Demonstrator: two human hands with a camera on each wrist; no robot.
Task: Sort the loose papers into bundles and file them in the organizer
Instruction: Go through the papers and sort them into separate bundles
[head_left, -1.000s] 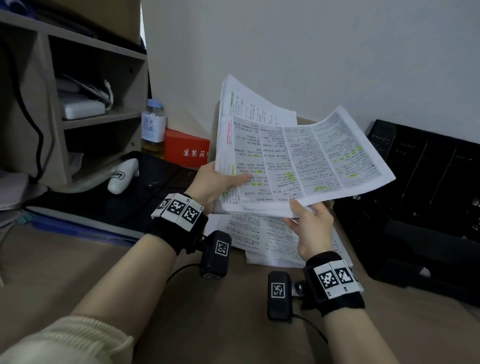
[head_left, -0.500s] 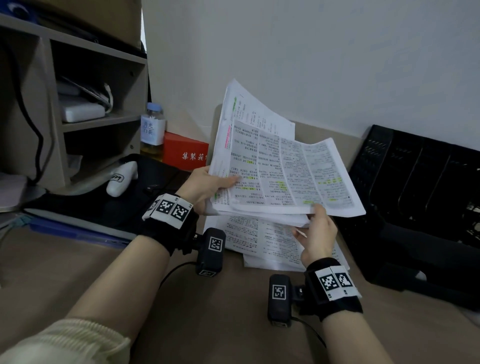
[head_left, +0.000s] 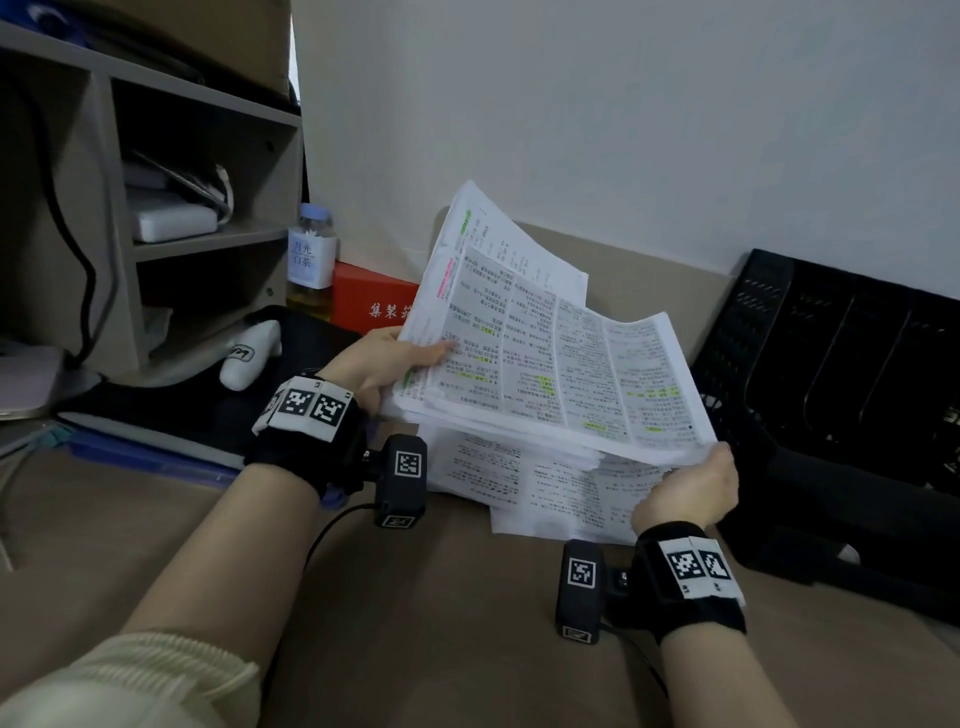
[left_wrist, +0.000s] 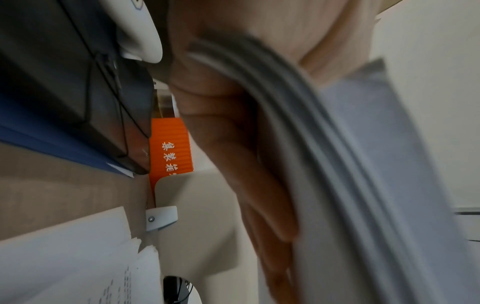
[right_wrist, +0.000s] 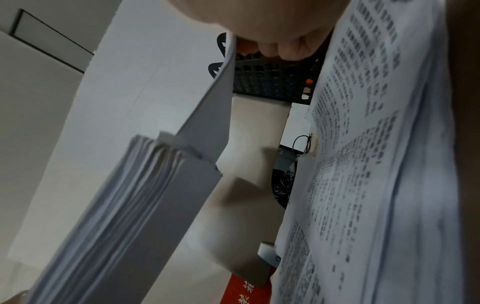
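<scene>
Pinching from both sides, the person held a thick bundle of papers (head_left: 545, 374) above the desk (head_left: 441, 623): the left hand (head_left: 379, 366) gripped its edge at nine o'clock, thumb on top and fingers (left_wrist: 259, 185) curled beneath, while the right hand (head_left: 691, 488) pinched the corner at four o'clock. The sheets looked light and floppy, apt to sag and slide apart, so gripping opposite edges seemed wise. They were white, densely printed in columns with green and yellow highlights. More loose sheets (head_left: 545, 493) lay directly underneath on the desk. The black organizer (head_left: 831, 364) sat at three o'clock, just beside the bundle.
</scene>
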